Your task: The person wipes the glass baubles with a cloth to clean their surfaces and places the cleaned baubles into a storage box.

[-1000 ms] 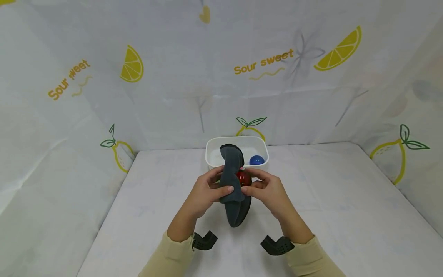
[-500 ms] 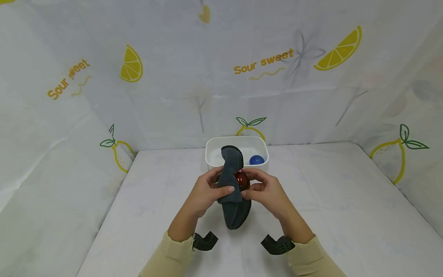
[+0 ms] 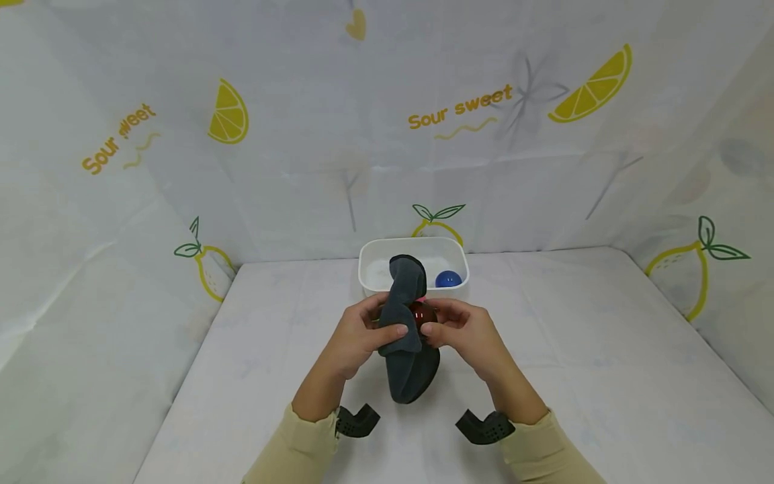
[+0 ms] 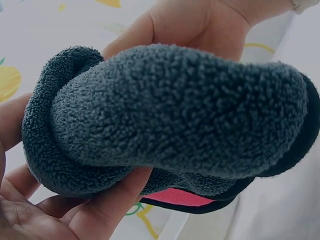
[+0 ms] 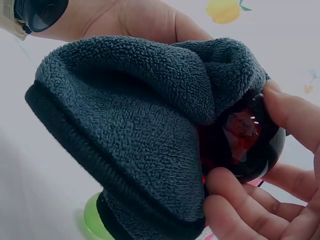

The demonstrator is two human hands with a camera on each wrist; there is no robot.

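Note:
In the head view, a dark grey-blue terry cloth [image 3: 399,316] with black edging is held up in front of the person. The left hand [image 3: 361,339] grips its folded middle, thumb on the near side. A shiny dark red ball [image 5: 245,132] is partly wrapped by the cloth. Fingers and thumb of the right hand [image 3: 468,333] hold the ball's exposed right side. One end of the cloth hangs below the hands, and a pink patch [image 4: 177,197] shows on it in the left wrist view.
Behind the hands stands a white rectangular tub [image 3: 369,265] with a blue ball [image 3: 449,279] in it. A green ball [image 5: 95,217] shows partly behind the cloth in the right wrist view. A white lemon-print sheet [image 3: 290,188] rises at the table's back and sides.
The cloth and red ball have shifted slightly down toward the person. The right hand's fingers have moved a little on the ball, while the left hand keeps its grip.

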